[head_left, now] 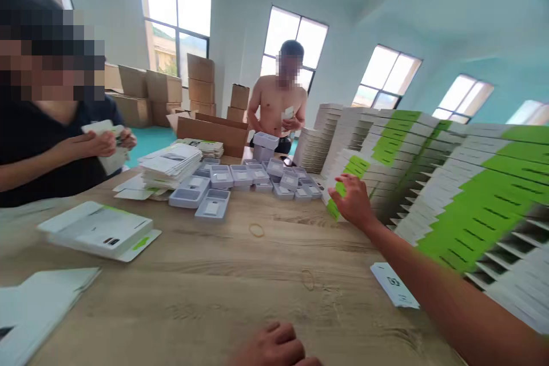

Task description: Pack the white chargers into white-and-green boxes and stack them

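My right hand (354,200) reaches forward with its fingers apart, at the near end of a short stack of white and green boxes (354,167). It looks to be at or just touching the stack; the exact contact is hard to make out. Nothing shows in its grasp. Low in the view, my left hand (278,349) is over the table's near edge, fingers curled in and somewhat blurred, with no object visible in it. Under my right forearm lies a small white printed packet (394,285). Rubber bands (256,230) lie on the wooden table (206,297).
Tall rows of white and green boxes (484,189) line the right side. Grey plastic trays (213,204) and stacked flat white cartons (171,163) fill the middle back. More cartons (98,229) lie left. Two people hold white pieces across the table, near a cardboard box (210,136).
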`<state>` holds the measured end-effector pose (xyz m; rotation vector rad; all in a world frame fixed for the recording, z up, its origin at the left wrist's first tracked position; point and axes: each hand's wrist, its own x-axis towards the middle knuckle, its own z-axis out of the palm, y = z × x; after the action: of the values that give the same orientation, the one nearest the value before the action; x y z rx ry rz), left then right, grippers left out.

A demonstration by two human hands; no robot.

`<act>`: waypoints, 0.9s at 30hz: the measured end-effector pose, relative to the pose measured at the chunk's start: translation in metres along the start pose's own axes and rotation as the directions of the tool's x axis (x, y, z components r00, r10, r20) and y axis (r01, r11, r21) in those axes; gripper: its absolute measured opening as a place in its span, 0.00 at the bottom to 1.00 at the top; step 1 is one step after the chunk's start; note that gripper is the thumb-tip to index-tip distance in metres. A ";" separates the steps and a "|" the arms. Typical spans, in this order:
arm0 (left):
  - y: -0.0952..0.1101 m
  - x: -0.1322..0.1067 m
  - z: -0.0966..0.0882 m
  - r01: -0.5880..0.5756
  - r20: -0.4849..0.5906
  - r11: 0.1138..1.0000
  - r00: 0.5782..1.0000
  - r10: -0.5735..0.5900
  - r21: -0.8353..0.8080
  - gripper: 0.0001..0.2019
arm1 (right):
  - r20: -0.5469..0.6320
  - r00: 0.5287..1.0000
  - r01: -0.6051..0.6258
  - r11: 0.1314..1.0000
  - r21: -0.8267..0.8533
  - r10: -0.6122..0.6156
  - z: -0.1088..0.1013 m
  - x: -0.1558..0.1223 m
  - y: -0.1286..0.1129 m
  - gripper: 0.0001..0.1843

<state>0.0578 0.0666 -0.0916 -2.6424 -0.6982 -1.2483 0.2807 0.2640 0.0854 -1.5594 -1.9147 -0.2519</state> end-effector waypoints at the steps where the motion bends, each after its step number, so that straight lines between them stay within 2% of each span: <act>1: 0.004 0.004 -0.003 -0.066 0.067 0.998 0.996 0.065 0.018 0.05 | 0.081 0.995 0.050 0.995 0.087 -0.057 0.015 -0.039 -0.017 0.20; 3: 0.009 0.011 -0.008 -0.090 0.176 0.996 0.980 0.090 -0.013 0.09 | 0.259 0.946 0.105 0.939 0.326 -0.196 0.041 -0.119 -0.041 0.20; 4: 0.010 0.013 -0.011 -0.051 0.200 0.999 0.978 0.053 -0.015 0.08 | 0.328 0.916 0.075 0.902 0.425 -0.230 0.051 -0.154 -0.047 0.20; 5: 0.011 0.014 -0.014 -0.028 0.238 1.000 0.971 0.030 -0.015 0.08 | 0.356 0.904 0.040 0.873 0.486 -0.239 0.058 -0.182 -0.050 0.20; 6: 0.013 0.016 -0.017 -0.009 0.277 1.000 0.961 0.014 -0.018 0.10 | 0.339 0.912 0.017 0.848 0.530 -0.230 0.064 -0.202 -0.051 0.21; 7: 0.015 0.019 -0.022 0.026 0.291 1.000 0.956 -0.023 -0.006 0.10 | 0.340 0.918 -0.019 0.833 0.553 -0.204 0.068 -0.215 -0.051 0.21; 9: 0.022 0.027 -0.037 0.104 0.295 0.993 0.949 -0.114 0.050 0.10 | 0.370 0.921 -0.118 0.821 0.559 -0.120 0.071 -0.220 -0.048 0.23; 11: 0.028 0.034 -0.063 0.223 0.283 0.964 0.924 -0.257 0.148 0.11 | 0.427 0.904 -0.222 0.812 0.540 -0.036 0.067 -0.212 -0.046 0.25; 12: 0.029 0.034 -0.082 0.302 0.281 0.930 0.893 -0.352 0.208 0.12 | 0.446 0.895 -0.258 0.807 0.531 -0.007 0.064 -0.207 -0.045 0.26; 13: 0.029 0.031 -0.104 0.399 0.268 0.874 0.841 -0.470 0.278 0.13 | 0.458 0.889 -0.279 0.805 0.524 0.011 0.060 -0.202 -0.045 0.26; 14: 0.028 0.024 -0.130 0.519 0.245 0.774 0.748 -0.617 0.363 0.13 | 0.467 0.884 -0.289 0.805 0.519 0.016 0.057 -0.200 -0.047 0.26; 17: 0.018 -0.023 -0.220 0.692 0.042 0.481 0.548 -0.836 0.538 0.16 | 0.472 0.882 -0.270 0.817 0.510 -0.003 0.053 -0.199 -0.053 0.27; 20: 0.010 -0.087 -0.302 0.767 -0.186 0.098 0.274 -0.944 0.635 0.18 | 0.437 0.897 -0.192 0.825 0.532 -0.073 0.056 -0.201 -0.058 0.25; 21: 0.009 -0.106 -0.323 0.769 -0.233 -0.004 0.188 -0.954 0.639 0.18 | 0.422 0.900 -0.158 0.825 0.542 -0.105 0.058 -0.201 -0.059 0.24; 22: 0.009 -0.121 -0.338 0.768 -0.264 -0.076 0.124 -0.956 0.636 0.18 | 0.408 0.903 -0.126 0.824 0.553 -0.136 0.059 -0.201 -0.060 0.23; 23: 0.009 -0.132 -0.349 0.767 -0.293 -0.127 0.083 -0.953 0.629 0.19 | 0.394 0.905 -0.099 0.822 0.561 -0.160 0.060 -0.201 -0.061 0.22; 24: 0.010 -0.138 -0.355 0.767 -0.317 -0.160 0.059 -0.947 0.621 0.20 | 0.379 0.909 -0.077 0.820 0.567 -0.176 0.060 -0.201 -0.062 0.21; 25: 0.011 -0.140 -0.358 0.772 -0.336 -0.173 0.056 -0.940 0.612 0.22 | 0.361 0.914 -0.060 0.819 0.571 -0.185 0.058 -0.201 -0.064 0.20; 26: 0.013 -0.138 -0.357 0.781 -0.347 -0.164 0.072 -0.935 0.603 0.24 | 0.344 0.919 -0.046 0.815 0.577 -0.192 0.054 -0.201 -0.068 0.19; 27: 0.016 -0.131 -0.352 0.793 -0.342 -0.129 0.105 -0.934 0.596 0.26 | 0.335 0.920 -0.036 0.805 0.592 -0.204 0.048 -0.201 -0.073 0.18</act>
<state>-0.2521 -0.1035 0.0380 -1.3187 -2.6819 -0.4426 0.2121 0.1069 -0.0520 -1.1423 -2.0795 0.6186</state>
